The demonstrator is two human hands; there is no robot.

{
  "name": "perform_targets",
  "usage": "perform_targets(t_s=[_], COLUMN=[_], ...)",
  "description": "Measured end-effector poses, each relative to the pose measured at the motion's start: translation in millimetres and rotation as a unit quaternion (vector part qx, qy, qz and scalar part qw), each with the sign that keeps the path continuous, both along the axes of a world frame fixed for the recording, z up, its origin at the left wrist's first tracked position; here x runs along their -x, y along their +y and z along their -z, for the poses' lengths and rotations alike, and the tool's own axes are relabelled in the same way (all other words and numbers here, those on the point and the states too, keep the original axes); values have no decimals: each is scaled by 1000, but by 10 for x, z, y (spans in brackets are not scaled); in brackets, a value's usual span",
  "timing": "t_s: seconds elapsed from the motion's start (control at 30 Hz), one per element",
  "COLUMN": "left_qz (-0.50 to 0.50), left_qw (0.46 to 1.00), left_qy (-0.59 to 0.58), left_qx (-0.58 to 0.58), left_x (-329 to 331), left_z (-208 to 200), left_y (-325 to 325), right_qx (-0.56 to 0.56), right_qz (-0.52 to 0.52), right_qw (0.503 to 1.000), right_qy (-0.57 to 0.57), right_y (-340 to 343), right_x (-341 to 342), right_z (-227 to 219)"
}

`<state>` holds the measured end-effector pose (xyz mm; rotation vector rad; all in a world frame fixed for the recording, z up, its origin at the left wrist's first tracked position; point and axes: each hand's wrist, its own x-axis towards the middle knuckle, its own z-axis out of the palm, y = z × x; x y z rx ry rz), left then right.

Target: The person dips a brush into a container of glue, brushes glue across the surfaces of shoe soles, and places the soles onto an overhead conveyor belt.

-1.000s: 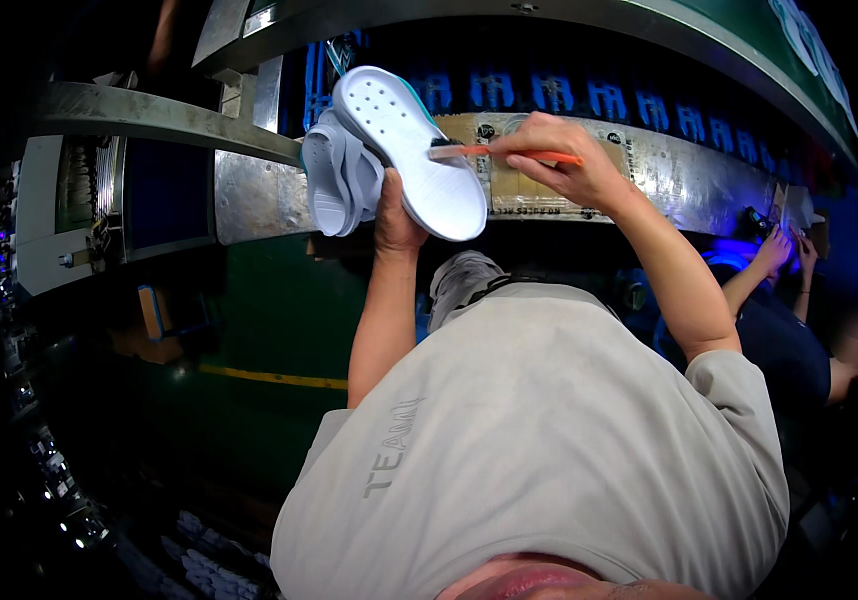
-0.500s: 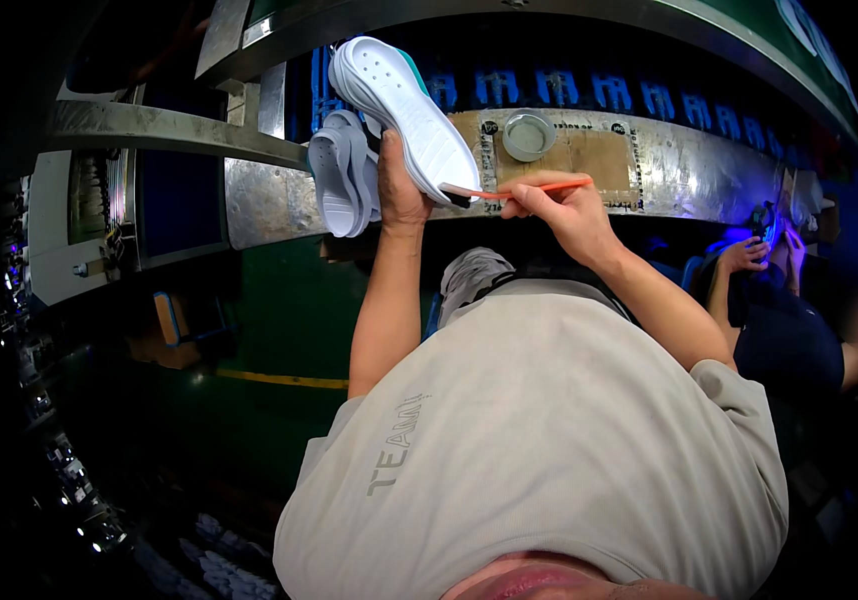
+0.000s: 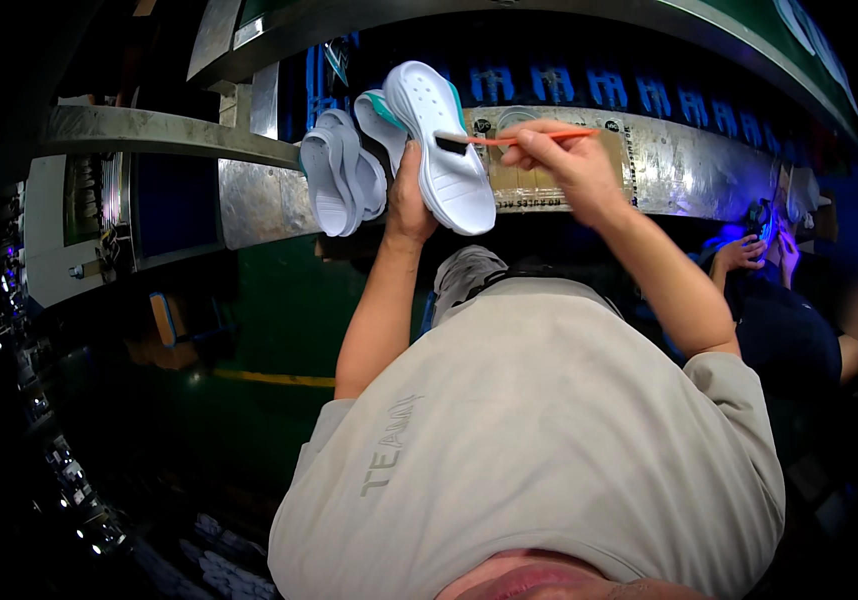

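My left hand (image 3: pixel 411 200) is closed on the left edge of a white shoe sole (image 3: pixel 461 200), which it holds up tilted over the bench, inner face toward me. Small holes dot the sole's far end, and a teal patch shows on its side. Between the fingers of my right hand (image 3: pixel 574 165) is a brush (image 3: pixel 497 141) with an orange handle. Its dark bristles touch the sole around mid-length. Just behind the held sole is another pale sole with teal (image 3: pixel 377 118); whether my left hand touches it is hidden.
Several grey-white soles (image 3: pixel 331 180) lean together at the bench's left. A round dish (image 3: pixel 519 115) stands on cardboard (image 3: pixel 529 188), partly covered by my right hand. Metal bars (image 3: pixel 164 130) cross at upper left. A co-worker's hands (image 3: pixel 749 252) are at the far right.
The held sole has shifted right and swung more upright. My right hand has moved up a little, taking the brush from the sole's near end to its middle. The teal-marked sole behind now shows more.
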<state>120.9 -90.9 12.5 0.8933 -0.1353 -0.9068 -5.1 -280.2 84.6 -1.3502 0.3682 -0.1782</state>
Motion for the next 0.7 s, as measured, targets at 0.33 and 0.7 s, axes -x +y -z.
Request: perform_targets(t_s=[0.33, 0.7], left_qz=[283, 349], left_qw=[928, 844], left_qy=[241, 406], left_qx=[-21, 30], left_x=[-148, -66], left_z=[-133, -258], left_y=[226, 297], right_qx=[410, 432], right_qz=[-364, -353], right_qw=[815, 821], right_qy=[-188, -121], right_y=[-456, -966], right_x=[-266, -375], right_z=[-601, -350])
